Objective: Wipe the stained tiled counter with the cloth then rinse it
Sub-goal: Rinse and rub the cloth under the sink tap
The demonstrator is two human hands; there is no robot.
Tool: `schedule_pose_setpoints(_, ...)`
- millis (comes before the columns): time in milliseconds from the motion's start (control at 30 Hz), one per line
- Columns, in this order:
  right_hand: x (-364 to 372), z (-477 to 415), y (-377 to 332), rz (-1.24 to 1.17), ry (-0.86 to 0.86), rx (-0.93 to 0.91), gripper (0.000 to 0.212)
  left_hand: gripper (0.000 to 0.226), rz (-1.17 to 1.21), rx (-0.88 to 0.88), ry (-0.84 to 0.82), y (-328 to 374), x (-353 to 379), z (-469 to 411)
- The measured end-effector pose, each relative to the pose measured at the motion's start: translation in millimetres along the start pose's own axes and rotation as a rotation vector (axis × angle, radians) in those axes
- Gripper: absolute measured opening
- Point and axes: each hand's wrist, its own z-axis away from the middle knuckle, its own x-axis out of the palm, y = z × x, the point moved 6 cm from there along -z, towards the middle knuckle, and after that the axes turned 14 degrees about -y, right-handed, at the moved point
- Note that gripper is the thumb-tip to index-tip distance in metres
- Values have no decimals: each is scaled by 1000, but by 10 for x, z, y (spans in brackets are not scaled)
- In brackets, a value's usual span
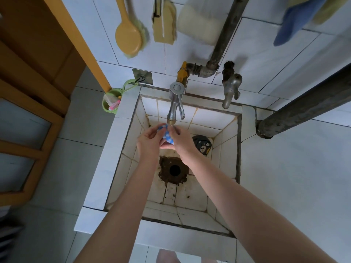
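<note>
A small blue-and-white checked cloth (167, 135) is bunched between both hands, just under the spout of the chrome tap (175, 103). My left hand (150, 140) grips its left side and my right hand (180, 139) grips its right side. Both hands are held over the deep tiled sink basin (133, 141), whose grout is stained brown. A thin stream of water seems to fall from the spout onto the cloth. Most of the cloth is hidden by my fingers.
A dark open drain hole (174, 170) lies in the basin floor, with a bear-patterned drain cover (202, 147) leaning at the back right. A second old tap (230, 90) and rusty pipes stand behind. Brushes, sponges and cloths hang on the wall; a green cup (111, 102) hangs left.
</note>
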Motion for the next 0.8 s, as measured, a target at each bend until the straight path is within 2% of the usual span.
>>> schedule_pose_setpoints(100, -123, -36, -46, 98, 149, -56, 23, 14, -46, -19, 47, -34, -5, -6)
schedule_pose_setpoints(200, -182, -16, -94, 60, 250, -140, 22, 14, -4, 11, 33, -17, 51, -10)
schedule_pose_setpoints(433, 95, 100, 24, -45, 8, -240, 28, 29, -68, 42, -4, -58, 104, -1)
schedule_pose_setpoints(600, -23, 87, -3, 1, 120, -254, 19, 19, -72, 32, 12, -81, 40, 13)
schedule_pose_setpoints(700, -166, 15, 1, -58, 213, -184, 24, 19, -18, 3, 3, -52, 72, 26)
schedule_pose_setpoints(800, -96, 52, -32, -138, 84, -195, 28, 21, 56, 7, 71, -15, 64, 25)
